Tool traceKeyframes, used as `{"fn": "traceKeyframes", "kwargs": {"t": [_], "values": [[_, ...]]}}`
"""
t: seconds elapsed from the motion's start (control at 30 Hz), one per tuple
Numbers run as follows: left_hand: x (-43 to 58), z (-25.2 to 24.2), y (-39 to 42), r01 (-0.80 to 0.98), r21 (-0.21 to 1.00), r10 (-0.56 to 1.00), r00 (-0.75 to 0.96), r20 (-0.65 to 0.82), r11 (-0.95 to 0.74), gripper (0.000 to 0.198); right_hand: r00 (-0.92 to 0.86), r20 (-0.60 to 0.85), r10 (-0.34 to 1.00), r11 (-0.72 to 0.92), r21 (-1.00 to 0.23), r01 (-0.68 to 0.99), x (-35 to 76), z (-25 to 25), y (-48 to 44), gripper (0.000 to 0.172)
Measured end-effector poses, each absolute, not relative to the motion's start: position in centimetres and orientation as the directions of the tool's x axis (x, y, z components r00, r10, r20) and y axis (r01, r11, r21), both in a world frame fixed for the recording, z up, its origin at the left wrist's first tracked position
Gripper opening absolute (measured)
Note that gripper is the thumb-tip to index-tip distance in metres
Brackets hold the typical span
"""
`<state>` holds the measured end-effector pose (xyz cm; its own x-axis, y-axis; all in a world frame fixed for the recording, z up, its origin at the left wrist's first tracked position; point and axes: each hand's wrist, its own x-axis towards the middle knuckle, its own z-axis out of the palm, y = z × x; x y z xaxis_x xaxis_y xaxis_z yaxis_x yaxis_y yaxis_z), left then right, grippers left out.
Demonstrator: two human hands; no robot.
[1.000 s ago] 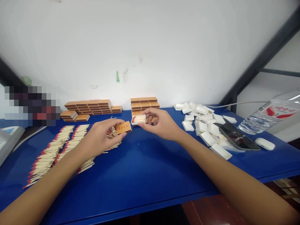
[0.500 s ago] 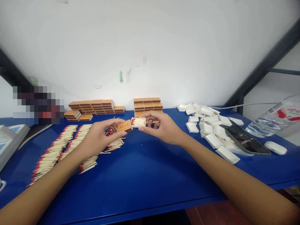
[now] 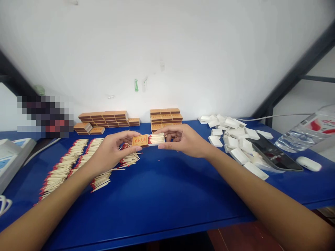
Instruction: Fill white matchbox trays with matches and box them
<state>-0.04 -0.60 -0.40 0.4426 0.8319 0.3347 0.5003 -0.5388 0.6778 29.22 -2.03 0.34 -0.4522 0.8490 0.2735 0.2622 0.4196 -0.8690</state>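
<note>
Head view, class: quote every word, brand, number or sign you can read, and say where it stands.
"安全火柴": on the orange sleeve in the left hand.
Clear bottle: label lettering too blurred to read.
Stacked matchboxes: lettering too small to read.

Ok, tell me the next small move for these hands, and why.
Probably the right hand should ease the white tray leftward into the orange sleeve: the left hand holds that sleeve, and the tray, holding matches, sits at its end, mostly outside.
</note>
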Motion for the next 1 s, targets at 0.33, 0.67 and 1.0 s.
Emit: {"fn": "traceKeyframes", "kwargs": {"t": [0.33,0.67,1.0], "values": [[0.6,0.0,-1.2,0.393,0.773,0.859,0.349,0.376,-0.498,0.052,-0.346,0.266,0.900,0.369,-0.886,0.280,27.6,-0.4,-2.7,0.052],[2.1,-1.0,-2.6,0.407,0.765,0.867,0.247,0.434,-0.499,0.054,-0.467,0.157,0.870,0.219,-0.973,0.081,24.2,-3.1,-5.8,0.095],[2.4,-1.1,-3.4,0.436,0.689,0.814,0.257,0.521,-0.579,0.047,-0.469,0.108,0.877,0.151,-0.987,0.054,23.7,-1.4,-7.3,0.092]]}}
